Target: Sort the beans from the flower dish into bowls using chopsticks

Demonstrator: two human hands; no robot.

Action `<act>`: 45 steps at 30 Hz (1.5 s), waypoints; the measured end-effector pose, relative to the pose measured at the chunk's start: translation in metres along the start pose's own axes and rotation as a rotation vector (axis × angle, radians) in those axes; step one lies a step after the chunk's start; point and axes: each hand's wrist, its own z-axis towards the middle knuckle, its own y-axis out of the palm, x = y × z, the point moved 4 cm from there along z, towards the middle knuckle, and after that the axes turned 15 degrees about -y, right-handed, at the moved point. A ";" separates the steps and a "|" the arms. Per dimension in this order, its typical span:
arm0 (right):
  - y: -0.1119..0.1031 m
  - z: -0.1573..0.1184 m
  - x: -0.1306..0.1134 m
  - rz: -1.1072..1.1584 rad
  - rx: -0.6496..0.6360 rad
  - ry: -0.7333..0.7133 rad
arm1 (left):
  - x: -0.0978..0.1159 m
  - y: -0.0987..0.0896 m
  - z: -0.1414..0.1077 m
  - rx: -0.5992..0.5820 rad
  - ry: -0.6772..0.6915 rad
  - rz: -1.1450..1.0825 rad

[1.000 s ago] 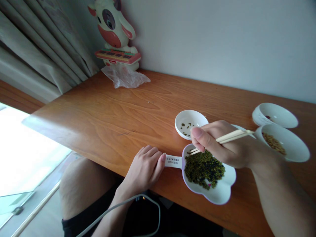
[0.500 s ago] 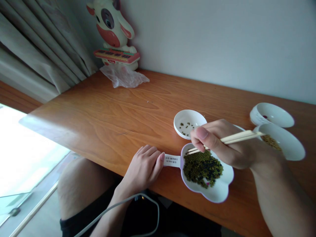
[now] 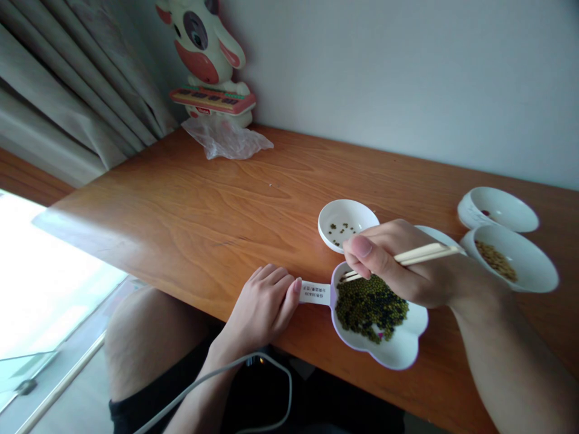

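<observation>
My left hand (image 3: 266, 304) is closed on the labelled handle of a white scoop-shaped dish (image 3: 400, 355) with a lilac rim, near the table's front edge. Green beans (image 3: 362, 301) mixed with dark ones lie in the dish. My right hand (image 3: 398, 259) grips a pair of wooden chopsticks (image 3: 418, 254) over the dish. Their tips are among the beans at its upper left; whether they pinch a bean I cannot tell. Just behind the dish stands a white bowl (image 3: 340, 212) with several beans scattered on its bottom. Another white bowl (image 3: 436, 234) is mostly hidden behind my right hand.
At the right stand a white bowl (image 3: 538, 265) of yellowish grains and a bowl (image 3: 511, 208) with a small dark red bit. A cow-shaped toy keyboard (image 3: 212, 99) and a crumpled plastic bag (image 3: 228, 141) are at the back left. A cable (image 3: 203, 380) crosses my left forearm.
My right hand has shifted slightly left with the chopsticks, uncovering more of the yellowish grains and of the bowl behind it. The left hand still holds the handle in the same place.
</observation>
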 end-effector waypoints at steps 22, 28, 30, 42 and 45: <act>-0.001 -0.001 -0.002 0.058 -0.001 -0.036 | 0.001 -0.001 0.000 -0.015 -0.017 0.012; 0.003 0.001 0.000 0.040 -0.001 -0.062 | 0.001 0.000 0.000 -0.012 -0.018 0.014; 0.002 -0.001 0.003 0.016 0.014 -0.035 | 0.001 0.000 0.000 -0.012 -0.019 0.014; -0.003 -0.006 0.008 -0.017 0.008 0.000 | 0.001 -0.001 0.000 -0.013 -0.007 0.004; -0.002 -0.005 0.005 -0.008 0.005 -0.005 | 0.001 -0.001 0.000 -0.017 -0.007 0.000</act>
